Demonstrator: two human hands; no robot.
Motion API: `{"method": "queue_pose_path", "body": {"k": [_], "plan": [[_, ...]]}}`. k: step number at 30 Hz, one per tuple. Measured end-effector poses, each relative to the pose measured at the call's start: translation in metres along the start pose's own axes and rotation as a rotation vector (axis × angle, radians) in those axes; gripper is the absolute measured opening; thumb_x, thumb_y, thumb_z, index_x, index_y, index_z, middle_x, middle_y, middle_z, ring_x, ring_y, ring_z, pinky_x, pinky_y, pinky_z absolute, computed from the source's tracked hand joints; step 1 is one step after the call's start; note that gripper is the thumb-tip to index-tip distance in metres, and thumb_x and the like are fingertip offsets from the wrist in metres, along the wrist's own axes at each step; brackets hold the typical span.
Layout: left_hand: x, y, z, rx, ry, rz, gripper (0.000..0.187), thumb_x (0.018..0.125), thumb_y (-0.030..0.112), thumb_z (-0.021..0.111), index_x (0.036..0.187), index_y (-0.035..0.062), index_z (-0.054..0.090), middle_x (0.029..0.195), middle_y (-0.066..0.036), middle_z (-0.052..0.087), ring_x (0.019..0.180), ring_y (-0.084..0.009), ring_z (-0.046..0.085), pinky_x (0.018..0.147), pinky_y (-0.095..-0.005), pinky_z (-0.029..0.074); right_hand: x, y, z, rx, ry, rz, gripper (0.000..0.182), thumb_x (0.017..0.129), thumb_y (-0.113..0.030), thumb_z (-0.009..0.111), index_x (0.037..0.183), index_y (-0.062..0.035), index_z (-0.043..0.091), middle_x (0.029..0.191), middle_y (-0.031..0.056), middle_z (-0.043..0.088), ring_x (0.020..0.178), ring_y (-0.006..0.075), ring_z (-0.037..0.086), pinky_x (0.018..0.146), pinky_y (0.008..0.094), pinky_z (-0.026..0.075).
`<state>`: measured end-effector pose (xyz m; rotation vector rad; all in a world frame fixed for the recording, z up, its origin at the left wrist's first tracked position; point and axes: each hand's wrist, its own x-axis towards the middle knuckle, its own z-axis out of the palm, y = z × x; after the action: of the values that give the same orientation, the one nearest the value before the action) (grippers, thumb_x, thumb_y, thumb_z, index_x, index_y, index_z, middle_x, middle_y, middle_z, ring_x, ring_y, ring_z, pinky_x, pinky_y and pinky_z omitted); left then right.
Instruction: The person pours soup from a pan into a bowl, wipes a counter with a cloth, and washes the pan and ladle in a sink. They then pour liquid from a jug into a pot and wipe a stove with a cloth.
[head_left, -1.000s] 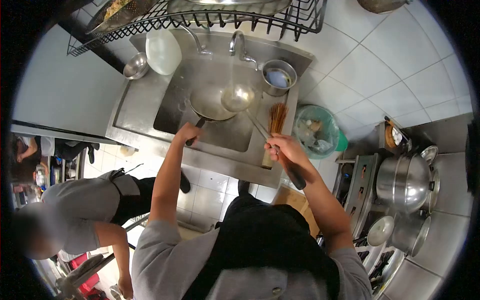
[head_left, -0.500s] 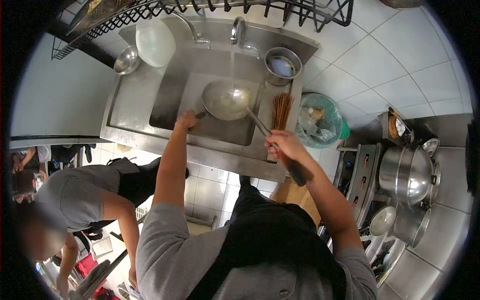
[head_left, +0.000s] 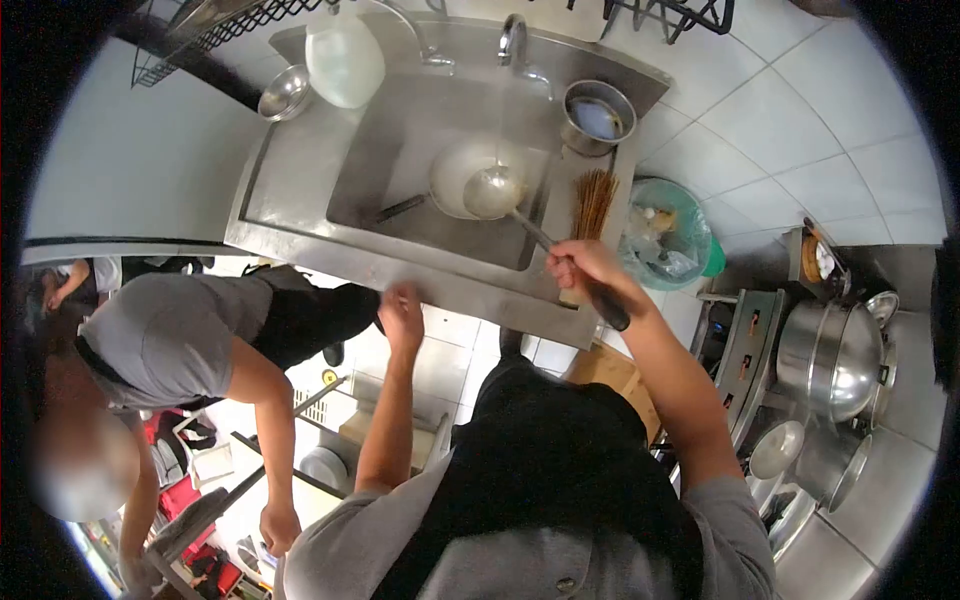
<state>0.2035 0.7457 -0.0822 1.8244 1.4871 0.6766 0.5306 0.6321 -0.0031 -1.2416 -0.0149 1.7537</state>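
Observation:
My right hand (head_left: 585, 268) is closed around the dark handle of a metal ladle (head_left: 535, 230). The ladle's bowl lies over a wok (head_left: 450, 170) in the steel sink (head_left: 400, 130), under the tap (head_left: 512, 42), with water running down. The wok's dark handle points left, with no hand on it. At the sink's front edge is my left hand (head_left: 401, 315), holding nothing, its fingers loosely bent. A bamboo brush (head_left: 594, 203) rests on the sink's right rim, near my right hand.
A steel pot (head_left: 598, 118) stands at the back right, a lined bin (head_left: 665, 235) beside the sink. Metal bowls (head_left: 285, 93) and a white container (head_left: 345, 60) are at the left. A person (head_left: 190, 330) bends over at the left; large pots (head_left: 830, 345) stand at the right.
My left hand has let go of the wok's handle and moved back to the sink's front edge. The ladle's bowl now shows over the wok. The whole view has shifted slightly.

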Motion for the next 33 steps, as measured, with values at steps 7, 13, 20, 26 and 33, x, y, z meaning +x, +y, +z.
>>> {"method": "queue_pose_path", "body": {"k": [7,13,20,26,33], "plan": [[-0.120,-0.172,0.023,-0.235,-0.660,-0.206,0.019,0.090,0.021,0.061,0.094,0.0018,0.063,0.075,-0.008,0.067,0.064,-0.0150,0.062,0.056,-0.0286,0.049,-0.005,-0.002,0.021,-0.343,0.176,-0.144,0.018,0.086,-0.011,0.055,0.073,0.0010,0.055,0.061,0.0064,0.054,0.048,0.0167,0.050,0.044,0.0311,0.042],[-0.165,-0.206,0.017,0.075,-0.924,-0.653,0.026,0.088,0.029,0.067,0.086,0.0033,0.063,0.066,-0.010,0.065,0.053,-0.0189,0.062,0.047,-0.0349,0.052,-0.016,0.002,0.040,-0.439,0.232,-0.226,0.012,0.086,-0.012,0.057,0.081,-0.0003,0.055,0.065,0.0045,0.055,0.051,0.0145,0.053,0.045,0.0311,0.043],[-0.140,-0.185,0.014,0.253,-1.231,-0.582,0.031,0.092,0.035,0.061,0.095,0.0038,0.061,0.076,-0.011,0.067,0.058,-0.0192,0.062,0.052,-0.0352,0.056,-0.017,0.038,0.016,-1.294,0.714,-0.980,0.054,0.084,-0.009,0.058,0.135,0.0008,0.046,0.074,0.0221,0.062,0.068,0.0341,0.062,0.065,0.0430,0.051],[-0.047,0.029,0.009,-0.310,-1.783,-0.313,0.034,0.097,0.028,0.051,0.107,-0.0030,0.062,0.084,-0.018,0.071,0.068,-0.0219,0.069,0.056,-0.0315,0.057,-0.057,0.049,-0.002,-1.444,0.646,-0.803,0.061,0.080,-0.005,0.056,0.139,-0.0014,0.040,0.092,0.0230,0.059,0.083,0.0413,0.059,0.074,0.0478,0.049],[-0.043,0.230,0.009,-0.375,-2.170,0.036,0.028,0.093,0.019,0.057,0.109,-0.0031,0.062,0.075,-0.011,0.069,0.060,-0.0117,0.062,0.055,-0.0244,0.050,-0.114,0.125,-0.044,-1.278,0.746,-0.769,0.060,0.085,-0.009,0.054,0.141,-0.0073,0.036,0.097,0.0241,0.057,0.076,0.0405,0.061,0.069,0.0486,0.051]]}}
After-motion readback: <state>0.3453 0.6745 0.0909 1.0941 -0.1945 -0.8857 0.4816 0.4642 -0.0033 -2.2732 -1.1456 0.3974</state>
